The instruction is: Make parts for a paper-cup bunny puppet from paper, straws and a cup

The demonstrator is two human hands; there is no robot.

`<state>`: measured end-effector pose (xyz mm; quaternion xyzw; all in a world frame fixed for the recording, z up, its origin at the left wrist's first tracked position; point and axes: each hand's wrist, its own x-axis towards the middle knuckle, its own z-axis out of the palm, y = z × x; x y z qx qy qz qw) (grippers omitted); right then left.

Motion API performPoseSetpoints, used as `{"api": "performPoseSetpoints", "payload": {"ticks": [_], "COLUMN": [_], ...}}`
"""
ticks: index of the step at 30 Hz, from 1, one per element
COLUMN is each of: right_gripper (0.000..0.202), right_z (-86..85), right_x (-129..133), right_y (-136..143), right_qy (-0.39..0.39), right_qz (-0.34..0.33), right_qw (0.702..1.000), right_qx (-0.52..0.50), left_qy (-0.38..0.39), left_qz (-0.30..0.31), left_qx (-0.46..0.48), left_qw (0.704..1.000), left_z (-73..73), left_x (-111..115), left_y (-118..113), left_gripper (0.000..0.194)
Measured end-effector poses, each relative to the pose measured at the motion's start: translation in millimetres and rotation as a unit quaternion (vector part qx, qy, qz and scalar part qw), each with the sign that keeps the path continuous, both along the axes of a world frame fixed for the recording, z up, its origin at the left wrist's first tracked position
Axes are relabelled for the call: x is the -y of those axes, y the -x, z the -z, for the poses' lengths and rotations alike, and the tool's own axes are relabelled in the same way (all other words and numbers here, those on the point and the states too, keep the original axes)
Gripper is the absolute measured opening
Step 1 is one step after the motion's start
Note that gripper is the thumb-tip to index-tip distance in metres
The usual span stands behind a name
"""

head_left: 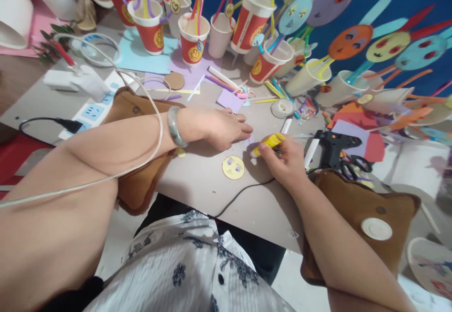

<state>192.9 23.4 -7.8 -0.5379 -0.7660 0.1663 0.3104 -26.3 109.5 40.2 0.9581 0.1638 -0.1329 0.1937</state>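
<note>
My left hand (226, 129) lies palm down on the grey table with its fingers stretched out, a ring on one finger. A thin purple strip (251, 139) shows just past its fingertips; what lies under the palm is hidden. In my right hand (287, 161) is a yellow glue stick (270, 144), tilted with its lower end close to the table. Below and between the hands rests a round yellow paper face (233, 167) with drawn features and purple eyes. A smaller yellow disc (180, 152) sits under my left wrist, partly covered.
Paper cups (194, 31) with straw-stemmed paper faces line the back. A black glue gun (339, 147) and scissors (355, 166) lie at right. Brown cushions (360, 213) flank the work area. A power strip (93, 111) sits at left; a white cable (155, 149) crosses my left arm.
</note>
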Motion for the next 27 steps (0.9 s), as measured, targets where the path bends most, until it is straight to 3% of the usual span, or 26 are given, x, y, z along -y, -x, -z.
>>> {"api": "performPoseSetpoints", "payload": {"ticks": [5,10,15,21,27], "right_gripper": [0.021,0.017,0.020,0.021,0.019], "right_z": [-2.3,1.5,1.5,-0.6,2.1], "right_x": [1.2,1.9,1.3,-3.2,-2.9], "right_y": [-5.7,2.4,4.5,-10.5,-8.2], "right_qy": [-0.032,-0.050,-0.020,-0.058,-0.075], "right_qz": [0.079,0.040,-0.005,0.108,0.054], "right_qw": [0.995,0.998,1.000,0.992,0.994], "right_qx": [-0.056,0.000,0.014,-0.029,0.050], "left_qy": [-0.024,0.003,0.002,-0.023,-0.001], "left_qz": [0.016,-0.004,0.001,0.029,0.009], "left_qx": [-0.019,-0.011,-0.003,-0.012,-0.020], "left_qw": [0.999,1.000,1.000,0.999,1.000], "left_z": [-0.8,-1.2,0.6,3.4,0.6], "left_x": [0.7,0.7,0.0,-2.1,-0.8], "left_y": [-0.3,-0.9,-0.7,0.0,-0.6], "left_gripper": [0.051,0.051,0.048,0.050,0.051]}}
